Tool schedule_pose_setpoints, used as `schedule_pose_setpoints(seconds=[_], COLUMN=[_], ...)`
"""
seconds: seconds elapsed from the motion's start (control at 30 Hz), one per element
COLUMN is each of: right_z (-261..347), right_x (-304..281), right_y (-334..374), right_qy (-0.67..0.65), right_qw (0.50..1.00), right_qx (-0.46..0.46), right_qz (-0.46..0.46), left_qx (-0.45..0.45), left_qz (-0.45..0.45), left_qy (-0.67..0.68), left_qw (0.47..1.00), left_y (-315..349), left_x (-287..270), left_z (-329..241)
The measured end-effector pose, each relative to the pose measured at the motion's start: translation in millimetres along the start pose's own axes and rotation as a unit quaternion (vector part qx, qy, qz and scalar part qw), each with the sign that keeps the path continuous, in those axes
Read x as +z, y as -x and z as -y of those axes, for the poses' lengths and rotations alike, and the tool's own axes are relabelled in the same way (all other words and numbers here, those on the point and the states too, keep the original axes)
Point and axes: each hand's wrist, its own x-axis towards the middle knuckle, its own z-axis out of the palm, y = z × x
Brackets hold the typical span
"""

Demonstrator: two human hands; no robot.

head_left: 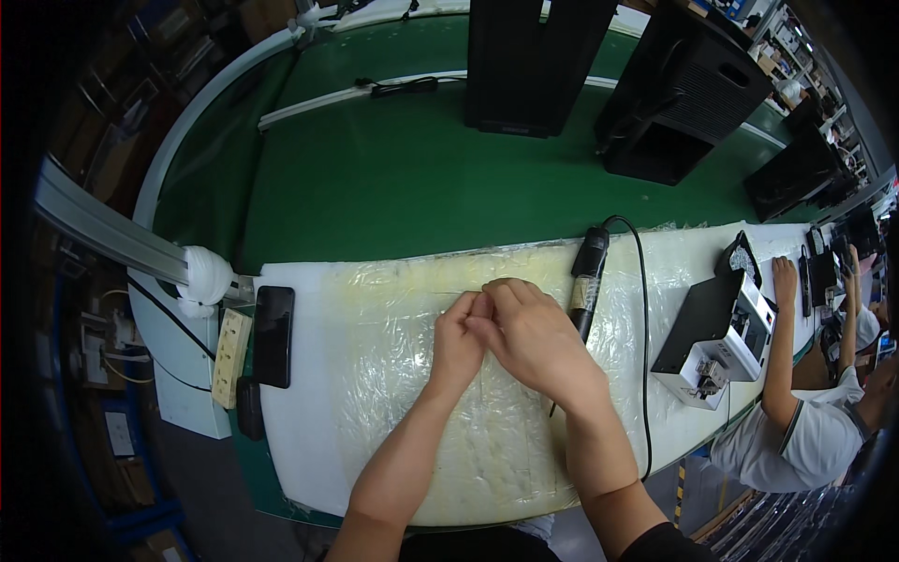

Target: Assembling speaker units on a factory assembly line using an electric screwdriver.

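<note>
Nearest us, our bare forearms (403, 459) reach in from 5 and 7 o'clock, and our two hands meet over the middle of the bench. Beyond them, a green work surface (375, 197) spreads widest, from 10 round to 2 o'clock. Next in size is the white mat (298, 421) directly beneath our hands, its middle covered by crinkled clear film. On the green stand a tall black cabinet (529, 66) at 12 o'clock and a slanted black cabinet (693, 89) with a grille, between 1 and 2. Between 3 and 4 o'clock we see a co-worker (791, 440) in a white shirt, well apart from us. At 3 o'clock a black-and-white housing (707, 337) sits tilted on the mat. Smaller are our right hand (532, 332) and left hand (457, 347), fingers curled in and touching; we cannot tell whether anything is pinched between them. Just beside the right hand, at 2 o'clock, lies a black handheld tool (590, 272), its lower part hidden by that hand, its cable curving down the mat. At 9 o'clock rests a black phone (273, 337), and just past it a narrow cream power strip (230, 358).
</note>
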Motion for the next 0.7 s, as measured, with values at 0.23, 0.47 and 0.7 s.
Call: schedule_pose_setpoints(seconds=[0.23,0.47,0.7], right_z=[6.3,0.6,-14.4], right_x=[-12.6,-8.3,23.9], right_y=[4.0,-2.9,-15.9], right_qy=[-0.037,-0.289,-0.426], right_qw=[0.997,0.937,0.893], right_qx=[-0.029,0.039,0.077], right_qz=[-0.069,-0.193,-0.121], left_qx=[0.018,-0.045,-0.037], left_qz=[0.014,0.016,0.015], left_qy=[0.057,0.052,0.016], left_qw=[0.998,0.998,0.999], left_y=[1.7,0.1,-0.6], left_x=[0.8,0.3,1.2], left_z=[0.9,-4.7,-5.6])
